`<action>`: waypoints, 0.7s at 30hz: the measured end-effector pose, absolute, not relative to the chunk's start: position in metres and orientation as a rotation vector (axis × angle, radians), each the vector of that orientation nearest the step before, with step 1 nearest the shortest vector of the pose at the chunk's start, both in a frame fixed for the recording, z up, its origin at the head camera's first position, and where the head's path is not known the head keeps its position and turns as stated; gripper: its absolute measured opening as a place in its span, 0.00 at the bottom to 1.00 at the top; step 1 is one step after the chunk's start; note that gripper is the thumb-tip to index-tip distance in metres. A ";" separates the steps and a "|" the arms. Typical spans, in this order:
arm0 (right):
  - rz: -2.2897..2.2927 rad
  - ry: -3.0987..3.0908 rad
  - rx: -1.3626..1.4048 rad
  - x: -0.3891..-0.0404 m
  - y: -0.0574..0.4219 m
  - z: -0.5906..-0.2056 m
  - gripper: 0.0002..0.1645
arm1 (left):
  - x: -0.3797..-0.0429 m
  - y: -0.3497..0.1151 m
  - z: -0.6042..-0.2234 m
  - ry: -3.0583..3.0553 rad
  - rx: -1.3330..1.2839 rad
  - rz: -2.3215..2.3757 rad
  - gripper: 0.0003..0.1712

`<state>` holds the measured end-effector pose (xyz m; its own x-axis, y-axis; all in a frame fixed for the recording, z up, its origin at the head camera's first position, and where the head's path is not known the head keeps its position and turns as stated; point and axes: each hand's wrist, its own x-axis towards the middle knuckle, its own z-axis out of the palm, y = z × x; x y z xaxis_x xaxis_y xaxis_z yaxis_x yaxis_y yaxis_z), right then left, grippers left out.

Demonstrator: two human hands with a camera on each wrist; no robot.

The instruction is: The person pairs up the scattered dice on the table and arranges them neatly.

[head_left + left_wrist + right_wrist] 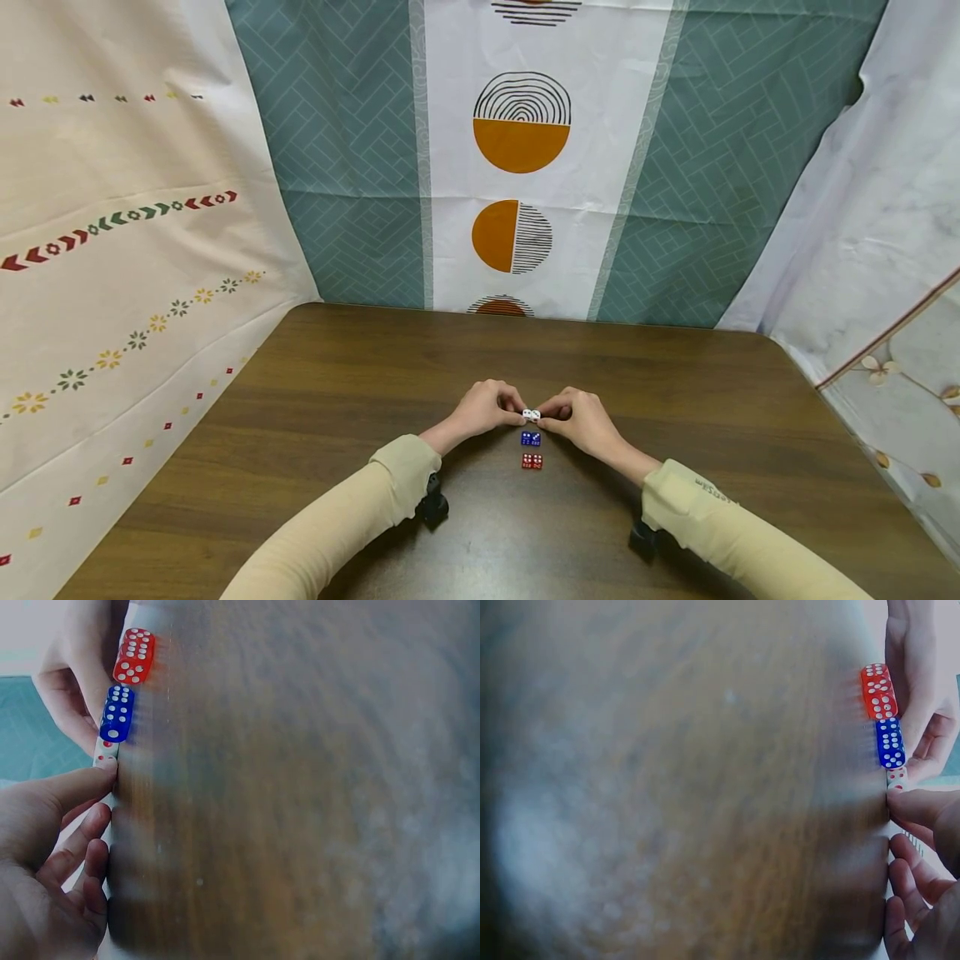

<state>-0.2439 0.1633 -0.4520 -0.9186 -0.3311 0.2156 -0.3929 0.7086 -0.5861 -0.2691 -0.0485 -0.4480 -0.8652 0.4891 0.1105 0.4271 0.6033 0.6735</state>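
Two white dice [531,414] sit side by side on the brown table, between the fingertips of both hands. My left hand [487,408] pinches the left white die with thumb and forefinger. From the other side, my right hand [583,423] pinches the right one. Just nearer to me lies a pair of blue dice [530,438], side by side, and nearer still a pair of red dice [532,461]. The three pairs form a short column with small gaps. In the left wrist view, the thumb partly covers the white die [104,754] beyond the blue dice [117,714].
The wooden table [360,358] spreads around the dice on every side. A teal and white patterned cloth [345,167] hangs behind its far edge, with a cream cloth [135,317] at left and a pale marbled cloth [885,208] at right.
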 end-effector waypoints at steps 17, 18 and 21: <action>1.019 -2.828 0.631 -0.241 0.166 -0.449 0.08 | -0.268 -0.046 -0.446 2.734 0.763 1.078 0.07; 1.024 -2.835 0.642 -0.241 0.167 -0.449 0.09 | -0.268 -0.047 -0.446 2.723 0.763 1.084 0.07; 1.048 -2.860 0.671 -0.242 0.173 -0.446 0.12 | -0.269 -0.053 -0.443 2.682 0.768 1.109 0.09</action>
<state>-0.2419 0.1725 -0.4462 -0.9071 -0.3869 0.1654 -0.4022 0.6815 -0.6114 -0.2693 -0.0532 -0.4426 -0.8600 0.5063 0.0637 0.4035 0.5982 0.6923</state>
